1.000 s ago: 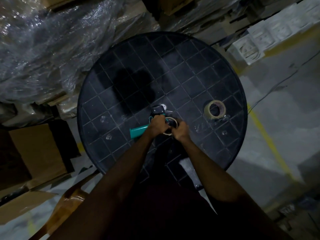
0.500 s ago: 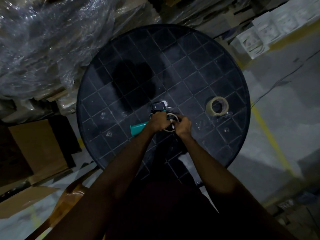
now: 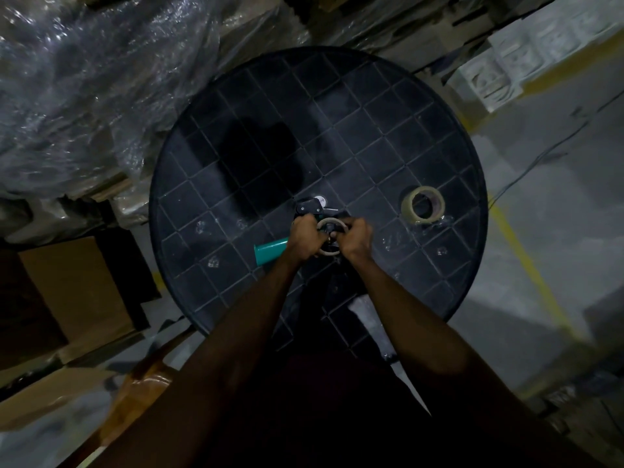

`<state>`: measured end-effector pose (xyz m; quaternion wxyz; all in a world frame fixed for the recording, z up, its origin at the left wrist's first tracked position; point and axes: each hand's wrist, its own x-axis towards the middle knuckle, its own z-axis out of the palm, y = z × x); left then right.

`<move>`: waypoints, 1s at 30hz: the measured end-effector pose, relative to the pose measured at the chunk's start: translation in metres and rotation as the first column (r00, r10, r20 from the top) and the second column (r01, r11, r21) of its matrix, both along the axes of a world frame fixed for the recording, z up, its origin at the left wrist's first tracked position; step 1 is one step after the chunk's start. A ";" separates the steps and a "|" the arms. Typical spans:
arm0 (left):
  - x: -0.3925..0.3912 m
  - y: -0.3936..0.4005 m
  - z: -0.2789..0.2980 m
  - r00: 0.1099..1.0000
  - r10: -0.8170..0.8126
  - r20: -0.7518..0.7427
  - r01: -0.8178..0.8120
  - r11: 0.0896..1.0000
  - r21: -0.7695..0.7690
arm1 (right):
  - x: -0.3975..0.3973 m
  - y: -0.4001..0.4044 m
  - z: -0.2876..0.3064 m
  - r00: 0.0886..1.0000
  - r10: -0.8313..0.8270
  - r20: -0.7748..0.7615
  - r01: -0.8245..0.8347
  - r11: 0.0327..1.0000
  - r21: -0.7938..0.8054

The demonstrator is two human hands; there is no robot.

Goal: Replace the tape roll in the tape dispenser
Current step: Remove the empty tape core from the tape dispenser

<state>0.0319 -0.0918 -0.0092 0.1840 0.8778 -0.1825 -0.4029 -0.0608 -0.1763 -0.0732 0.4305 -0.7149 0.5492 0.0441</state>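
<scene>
tape dispenser (image 3: 305, 228) mid-frame on round table (image 3: 422, 298) | left hand (image 3: 303, 238) grips it | right hand (image 3: 355, 238) pinches nearly empty core ring (image 3: 330, 240) between hands | full tape roll (image 3: 422, 206) well right, untouched

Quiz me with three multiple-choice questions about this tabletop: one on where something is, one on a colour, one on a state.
1. Where is the full tape roll?
A. on the round table, to the right of the hands
B. on the floor
C. in the left hand

2. What colour is the dispenser handle?
A. red
B. teal
C. yellow

3. What is on the dispenser's hub?
A. nothing
B. a thick full roll
C. a thin, nearly bare ring

Answers: 1 A, it stands alone near the table's right edge. 2 B, teal shows beside the left hand. 3 C, both hands, including the right hand, grip a slim ring.
</scene>
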 end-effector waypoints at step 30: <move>0.036 0.260 -0.009 0.590 0.800 -0.108 -0.790 0.545 -0.279 | 0.090 0.196 0.041 0.912 0.257 0.319 -0.321 0.932 0.168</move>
